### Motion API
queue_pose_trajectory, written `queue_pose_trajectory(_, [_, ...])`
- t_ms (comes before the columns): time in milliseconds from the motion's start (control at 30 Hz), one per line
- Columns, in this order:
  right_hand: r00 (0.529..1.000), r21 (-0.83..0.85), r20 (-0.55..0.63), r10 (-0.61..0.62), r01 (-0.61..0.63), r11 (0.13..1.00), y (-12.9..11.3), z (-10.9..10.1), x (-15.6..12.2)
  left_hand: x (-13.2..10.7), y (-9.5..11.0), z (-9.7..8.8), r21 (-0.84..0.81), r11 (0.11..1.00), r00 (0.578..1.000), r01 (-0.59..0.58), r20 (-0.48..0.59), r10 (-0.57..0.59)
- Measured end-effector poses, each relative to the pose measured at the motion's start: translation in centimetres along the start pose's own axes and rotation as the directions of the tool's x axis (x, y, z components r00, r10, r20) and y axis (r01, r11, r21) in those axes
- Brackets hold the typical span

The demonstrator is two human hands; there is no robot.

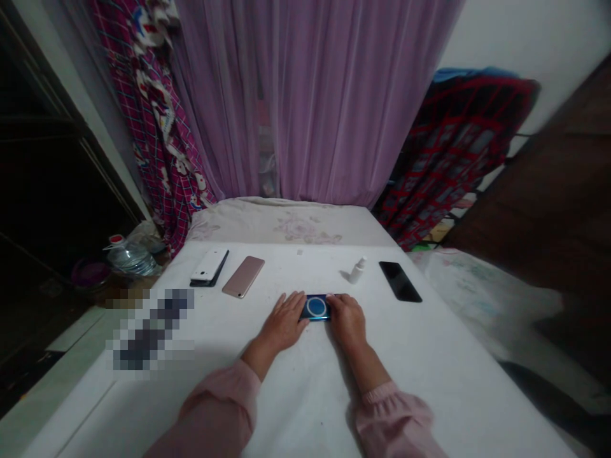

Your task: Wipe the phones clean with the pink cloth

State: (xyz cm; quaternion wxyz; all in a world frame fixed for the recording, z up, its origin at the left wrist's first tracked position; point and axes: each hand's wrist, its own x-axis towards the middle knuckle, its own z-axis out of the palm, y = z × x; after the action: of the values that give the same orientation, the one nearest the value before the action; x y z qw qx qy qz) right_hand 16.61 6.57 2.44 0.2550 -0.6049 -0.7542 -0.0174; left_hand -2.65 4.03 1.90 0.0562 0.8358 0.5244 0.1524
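Note:
A blue phone [317, 316] with a pale ring on its upward face lies sideways on the white-covered table [296, 394]. My left hand [285, 321] grips its left end, thumb at the near corner and fingers along the far side. At the other end, my right hand [348, 319] has its fingers curled over the phone's right part. Beyond my hands stands a small white spray bottle [357, 271]. A black phone [400, 281] rests right of it. Over to the left are a rose-gold phone [243, 277] and a white phone [209, 264] stacked on a dark one.
Something pixelated [155, 331] lies on the table's left side. A floral cloth [248, 219] covers the far end, before purple curtains [344, 102]. A water jug [131, 256] stands beyond the left edge. Red-and-black patterned fabric [458, 140] hangs at the right.

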Motion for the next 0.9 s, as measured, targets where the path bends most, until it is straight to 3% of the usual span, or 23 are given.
queue_pose_trajectory(100, [0.990,-0.072,-0.001,0.138,-0.138,0.988,0.4,0.0,1.4,0.2,-0.3,0.2,-0.005,1.000,1.000,-0.010,0.024,0.010])
queue_pose_trajectory(167, [0.987,-0.078,-0.002,0.160,-0.160,0.984,-0.3,0.3,2.1,0.3,-0.5,0.2,-0.003,1.000,0.999,-0.024,0.025,0.024])
queue_pose_trajectory(400, [1.000,0.010,-0.006,-0.018,0.018,1.000,-3.0,1.6,1.1,0.2,-1.2,1.2,0.001,0.999,0.998,-0.054,-0.041,0.054])
queue_pose_trajectory(533, [0.993,0.084,-0.090,-0.077,0.084,0.993,-0.8,1.2,-0.2,0.2,-1.5,1.8,0.021,0.997,0.993,-0.077,-0.086,0.078])
queue_pose_trajectory(700, [0.983,0.046,-0.169,0.065,-0.058,0.997,2.9,0.8,0.1,0.1,-1.8,1.9,0.026,0.995,0.986,-0.097,-0.135,0.099])
queue_pose_trajectory(900, [0.976,0.048,-0.195,0.097,-0.090,0.995,3.0,1.5,1.9,-0.1,-1.5,1.8,0.011,0.993,0.972,-0.115,-0.203,0.115])
